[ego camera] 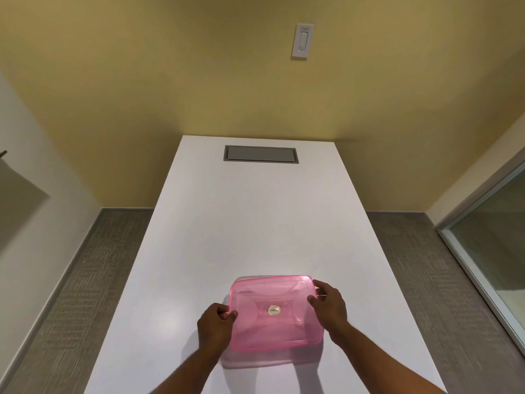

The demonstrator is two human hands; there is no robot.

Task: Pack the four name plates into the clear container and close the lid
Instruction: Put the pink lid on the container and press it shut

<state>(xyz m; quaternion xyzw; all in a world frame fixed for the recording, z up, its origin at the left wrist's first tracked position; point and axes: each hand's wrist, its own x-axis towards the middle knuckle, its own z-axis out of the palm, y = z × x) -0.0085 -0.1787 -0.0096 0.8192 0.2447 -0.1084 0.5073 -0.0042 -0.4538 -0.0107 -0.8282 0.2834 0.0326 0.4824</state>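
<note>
My left hand (215, 322) and right hand (329, 304) grip the pink lid (275, 311) near the table's (255, 223) near edge.

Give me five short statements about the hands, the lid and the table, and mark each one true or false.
1. Both hands grip the pink lid. True: left hand at its left edge, right hand at its right.
2. Name plates lie loose on the white table. False: none show there.
3. The lid is blue. False: it is translucent pink.
4. A grey hatch is set into the table's far end. True.
5. A round sticker sits mid-lid. True.
</note>
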